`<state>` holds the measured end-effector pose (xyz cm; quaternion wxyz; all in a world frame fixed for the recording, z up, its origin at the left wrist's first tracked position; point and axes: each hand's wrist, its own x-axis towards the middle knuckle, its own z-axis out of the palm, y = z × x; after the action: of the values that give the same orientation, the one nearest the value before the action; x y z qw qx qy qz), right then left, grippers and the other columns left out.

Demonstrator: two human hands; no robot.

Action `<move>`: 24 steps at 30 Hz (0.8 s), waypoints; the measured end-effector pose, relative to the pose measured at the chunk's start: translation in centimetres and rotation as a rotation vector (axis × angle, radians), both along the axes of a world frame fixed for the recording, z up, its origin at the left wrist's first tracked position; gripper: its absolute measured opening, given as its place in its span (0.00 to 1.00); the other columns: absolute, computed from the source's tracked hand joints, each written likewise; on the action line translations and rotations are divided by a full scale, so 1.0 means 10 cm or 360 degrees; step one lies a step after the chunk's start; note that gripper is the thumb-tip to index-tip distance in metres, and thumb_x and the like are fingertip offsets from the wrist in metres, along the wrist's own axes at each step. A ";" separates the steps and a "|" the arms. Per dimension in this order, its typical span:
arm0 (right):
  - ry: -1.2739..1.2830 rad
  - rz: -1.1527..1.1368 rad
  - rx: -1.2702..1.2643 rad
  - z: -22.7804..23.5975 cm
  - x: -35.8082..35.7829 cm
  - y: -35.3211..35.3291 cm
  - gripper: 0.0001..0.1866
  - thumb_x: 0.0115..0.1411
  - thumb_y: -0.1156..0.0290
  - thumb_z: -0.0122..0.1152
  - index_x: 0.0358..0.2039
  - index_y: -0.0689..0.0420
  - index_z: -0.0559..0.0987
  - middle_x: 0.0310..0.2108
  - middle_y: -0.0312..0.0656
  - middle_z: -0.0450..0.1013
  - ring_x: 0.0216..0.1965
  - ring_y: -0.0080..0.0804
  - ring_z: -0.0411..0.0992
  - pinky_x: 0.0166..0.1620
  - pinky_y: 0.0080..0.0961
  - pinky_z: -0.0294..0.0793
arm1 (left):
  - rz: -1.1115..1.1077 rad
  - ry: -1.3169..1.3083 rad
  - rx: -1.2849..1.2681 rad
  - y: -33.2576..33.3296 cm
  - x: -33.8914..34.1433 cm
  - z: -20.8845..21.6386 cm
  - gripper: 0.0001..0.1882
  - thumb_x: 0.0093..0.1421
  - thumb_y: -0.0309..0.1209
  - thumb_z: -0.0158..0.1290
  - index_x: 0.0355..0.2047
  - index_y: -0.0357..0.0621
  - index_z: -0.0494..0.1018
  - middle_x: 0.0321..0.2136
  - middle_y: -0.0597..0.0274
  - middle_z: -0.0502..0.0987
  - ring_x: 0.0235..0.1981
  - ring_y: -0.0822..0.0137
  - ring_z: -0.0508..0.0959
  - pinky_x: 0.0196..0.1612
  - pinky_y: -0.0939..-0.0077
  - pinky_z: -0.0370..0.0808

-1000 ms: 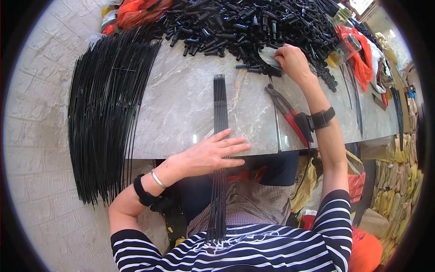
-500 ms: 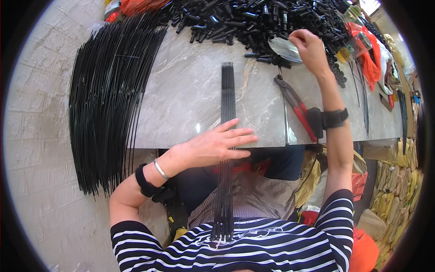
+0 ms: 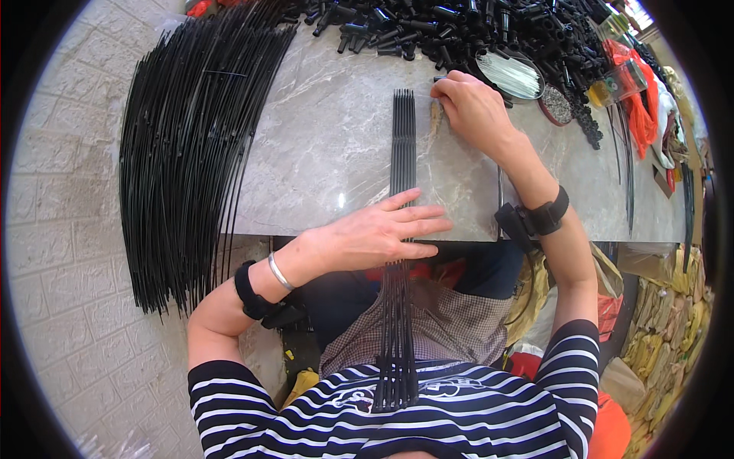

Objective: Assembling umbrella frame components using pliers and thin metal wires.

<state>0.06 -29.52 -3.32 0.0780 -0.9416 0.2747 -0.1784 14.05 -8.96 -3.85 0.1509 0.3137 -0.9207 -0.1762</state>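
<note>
My left hand (image 3: 382,233) lies flat with fingers spread across a narrow row of thin black rods (image 3: 404,157) at the table's near edge. The rods lie side by side, their far ends on the table and their near ends against my striped shirt. To the right of the far rod tips, my right hand (image 3: 474,111) is closed in a pinch above the table; anything between the fingertips is too small or hidden to make out. Beyond it stands a round dish of thin whitish sticks (image 3: 508,75). A large bundle of black rods (image 3: 195,161) lies at the left.
A heap of short black tubular parts (image 3: 428,30) covers the far side of the grey marbled table (image 3: 321,153). Right of the dish are a small round container of grey bits (image 3: 556,105), a clear jar (image 3: 618,80) and an orange plastic bag (image 3: 642,99).
My right hand has come from the dish toward the far rod tips, leftward and nearer. The red-handled pliers are now out of sight around my right arm. My left hand stays on the rods.
</note>
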 end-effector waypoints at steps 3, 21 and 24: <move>-0.0032 -0.0017 0.0019 0.03 0.04 0.04 0.09 0.54 0.75 0.50 0.31 0.58 0.80 0.32 0.42 0.73 0.40 0.42 0.72 0.40 0.37 0.72 | 0.0002 -0.0018 -0.0012 0.00 0.00 -0.01 0.25 0.46 0.22 0.53 0.48 0.53 0.72 0.62 0.62 0.58 0.65 0.60 0.57 0.66 0.52 0.54; -0.0026 -0.0095 0.0094 -0.01 0.08 0.05 0.10 0.54 0.75 0.51 0.31 0.55 0.81 0.32 0.42 0.73 0.40 0.41 0.72 0.40 0.37 0.73 | 0.0015 -0.0004 0.0019 0.00 -0.01 -0.02 0.27 0.45 0.21 0.53 0.48 0.53 0.71 0.63 0.62 0.58 0.65 0.60 0.56 0.66 0.52 0.53; -0.0048 -0.0119 0.0163 0.00 0.09 0.09 0.09 0.53 0.74 0.51 0.31 0.56 0.80 0.33 0.43 0.73 0.40 0.43 0.73 0.40 0.37 0.73 | 0.0012 -0.0010 0.0023 0.00 -0.01 -0.01 0.28 0.44 0.21 0.53 0.49 0.53 0.71 0.63 0.62 0.58 0.65 0.61 0.56 0.66 0.52 0.53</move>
<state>0.97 -28.61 -3.33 0.1235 -0.9227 0.3172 -0.1811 13.96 -8.97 -3.92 0.1464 0.3188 -0.9187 -0.1814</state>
